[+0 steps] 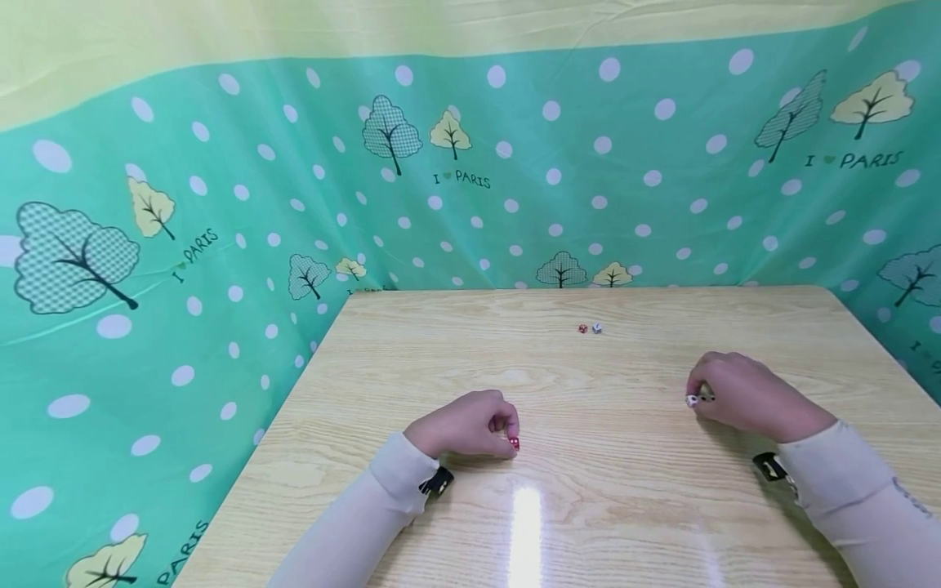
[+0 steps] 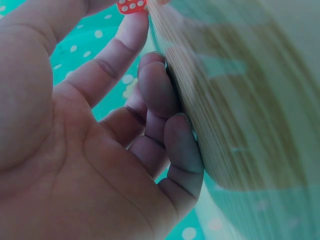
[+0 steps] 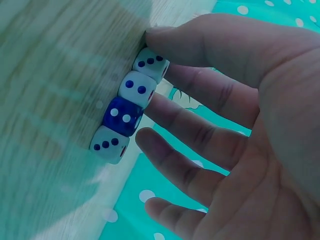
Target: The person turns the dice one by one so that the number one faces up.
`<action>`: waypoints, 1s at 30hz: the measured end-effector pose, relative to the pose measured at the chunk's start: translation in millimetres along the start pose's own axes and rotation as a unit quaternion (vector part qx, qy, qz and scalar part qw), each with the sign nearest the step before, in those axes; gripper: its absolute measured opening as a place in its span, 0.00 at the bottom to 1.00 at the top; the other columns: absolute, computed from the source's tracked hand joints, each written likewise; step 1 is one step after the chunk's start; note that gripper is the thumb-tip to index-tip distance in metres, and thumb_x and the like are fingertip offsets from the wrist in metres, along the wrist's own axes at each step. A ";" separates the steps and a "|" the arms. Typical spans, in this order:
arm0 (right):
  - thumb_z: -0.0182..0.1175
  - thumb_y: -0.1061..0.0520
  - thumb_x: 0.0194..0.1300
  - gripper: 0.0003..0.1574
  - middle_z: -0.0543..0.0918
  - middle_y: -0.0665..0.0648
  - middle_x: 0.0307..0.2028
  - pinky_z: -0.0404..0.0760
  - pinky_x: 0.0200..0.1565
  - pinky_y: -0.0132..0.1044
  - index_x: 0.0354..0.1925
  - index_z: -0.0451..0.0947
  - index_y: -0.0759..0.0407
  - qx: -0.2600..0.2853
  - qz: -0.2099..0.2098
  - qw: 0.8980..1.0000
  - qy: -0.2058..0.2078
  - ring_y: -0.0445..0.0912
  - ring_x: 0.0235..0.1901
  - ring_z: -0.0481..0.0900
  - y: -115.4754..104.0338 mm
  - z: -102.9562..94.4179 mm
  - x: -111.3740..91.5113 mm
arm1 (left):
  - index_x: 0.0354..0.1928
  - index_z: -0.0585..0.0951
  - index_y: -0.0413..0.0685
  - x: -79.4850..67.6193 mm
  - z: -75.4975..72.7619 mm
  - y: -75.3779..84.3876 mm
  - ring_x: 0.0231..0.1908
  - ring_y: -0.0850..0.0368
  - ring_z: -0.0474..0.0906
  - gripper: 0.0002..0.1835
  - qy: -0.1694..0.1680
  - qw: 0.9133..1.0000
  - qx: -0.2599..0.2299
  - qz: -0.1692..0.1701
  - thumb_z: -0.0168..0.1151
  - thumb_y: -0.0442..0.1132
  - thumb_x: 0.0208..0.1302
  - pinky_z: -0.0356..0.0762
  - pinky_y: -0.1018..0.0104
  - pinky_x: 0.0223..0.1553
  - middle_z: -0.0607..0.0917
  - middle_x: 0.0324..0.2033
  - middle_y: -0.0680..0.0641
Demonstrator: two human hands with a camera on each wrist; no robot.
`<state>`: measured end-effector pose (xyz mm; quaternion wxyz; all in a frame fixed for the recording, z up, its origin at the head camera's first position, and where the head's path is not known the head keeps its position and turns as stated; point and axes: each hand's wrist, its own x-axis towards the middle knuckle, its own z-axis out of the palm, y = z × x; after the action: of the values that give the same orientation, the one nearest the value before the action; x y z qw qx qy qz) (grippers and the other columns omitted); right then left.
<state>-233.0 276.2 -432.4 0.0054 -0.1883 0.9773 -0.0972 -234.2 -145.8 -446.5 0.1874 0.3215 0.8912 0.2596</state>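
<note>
My left hand (image 1: 470, 422) pinches a red die (image 1: 514, 443) with white dots low over the wooden table. In the left wrist view the die (image 2: 132, 6) shows at the top edge, at the tip of a finger, and the other fingers bend beside the tabletop. To the right, my right hand (image 1: 750, 396) is at a short row of white and blue dice. Its thumb and index finger pinch the white die (image 3: 151, 65) at one end. Another white die (image 3: 136, 90), a blue die (image 3: 122, 117) and a white die (image 3: 110, 145) continue the row, the other fingers loosely bent beside them.
Farther back on the wooden table (image 1: 412, 351), a red die (image 1: 583, 329) and a white die (image 1: 597, 328) lie side by side. A green dotted cloth (image 1: 507, 188) hangs behind the table and along its sides.
</note>
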 end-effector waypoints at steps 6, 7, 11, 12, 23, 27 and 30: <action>0.75 0.58 0.56 0.07 0.83 0.52 0.35 0.75 0.36 0.45 0.29 0.84 0.49 0.011 0.001 1.000 -0.009 0.45 0.32 0.74 1.4 -0.9 -0.8 | 0.29 0.82 0.63 0.0 -0.4 -0.4 0.34 0.63 0.70 0.08 -0.001 1.000 0.003 0.001 0.76 0.44 0.56 0.69 0.72 0.35 0.80 0.34 0.48; 0.75 0.58 0.56 0.07 0.83 0.51 0.35 0.75 0.36 0.45 0.29 0.84 0.49 0.011 0.002 1.000 -0.010 0.45 0.32 0.73 1.4 -1.0 -0.7 | 0.29 0.82 0.63 0.2 -0.4 -0.5 0.34 0.63 0.70 0.08 -0.001 1.000 0.003 0.002 0.76 0.44 0.56 0.69 0.72 0.35 0.80 0.34 0.48; 0.75 0.59 0.55 0.08 0.83 0.52 0.35 0.75 0.36 0.44 0.29 0.84 0.49 0.014 0.006 1.000 -0.012 0.45 0.32 0.73 0.3 -1.2 -0.7 | 0.29 0.82 0.63 0.7 -0.1 -1.3 0.34 0.63 0.70 0.08 -0.001 1.000 0.005 0.003 0.76 0.44 0.56 0.70 0.72 0.35 0.79 0.34 0.49; 0.74 0.59 0.55 0.08 0.82 0.52 0.35 0.75 0.36 0.44 0.28 0.84 0.49 0.014 0.007 1.000 -0.012 0.45 0.31 0.73 0.1 -1.2 -0.6 | 0.29 0.82 0.64 0.7 0.0 -1.5 0.34 0.63 0.70 0.08 -0.001 1.000 0.004 0.002 0.76 0.44 0.56 0.70 0.72 0.35 0.79 0.34 0.49; 0.74 0.59 0.56 0.07 0.82 0.51 0.35 0.74 0.34 0.42 0.30 0.83 0.51 0.024 0.008 1.000 -0.017 0.44 0.31 0.72 -0.3 -5.0 -2.0 | 0.29 0.83 0.63 0.5 -0.6 -0.1 0.33 0.63 0.71 0.08 0.001 1.000 0.000 0.003 0.75 0.44 0.57 0.70 0.72 0.35 0.80 0.34 0.49; 0.73 0.59 0.57 0.07 0.81 0.51 0.34 0.73 0.34 0.41 0.29 0.83 0.51 0.030 0.001 0.999 -0.018 0.44 0.30 0.71 0.0 -6.0 -3.1 | 0.29 0.83 0.63 0.0 -1.0 1.5 0.33 0.63 0.71 0.08 0.000 1.000 0.000 0.005 0.75 0.43 0.57 0.70 0.72 0.35 0.80 0.35 0.48; 0.73 0.60 0.57 0.06 0.81 0.51 0.34 0.73 0.34 0.41 0.30 0.83 0.51 0.033 0.000 0.999 -0.023 0.44 0.30 0.71 0.1 -6.4 -3.5 | 0.29 0.82 0.63 -0.1 -0.6 1.7 0.33 0.63 0.70 0.08 0.000 1.000 0.000 0.004 0.75 0.44 0.57 0.70 0.72 0.35 0.80 0.35 0.48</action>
<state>-230.1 278.7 -426.3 0.0345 -0.1901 0.9732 -0.1248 -233.6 -145.0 -445.0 0.1863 0.3253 0.8898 0.2601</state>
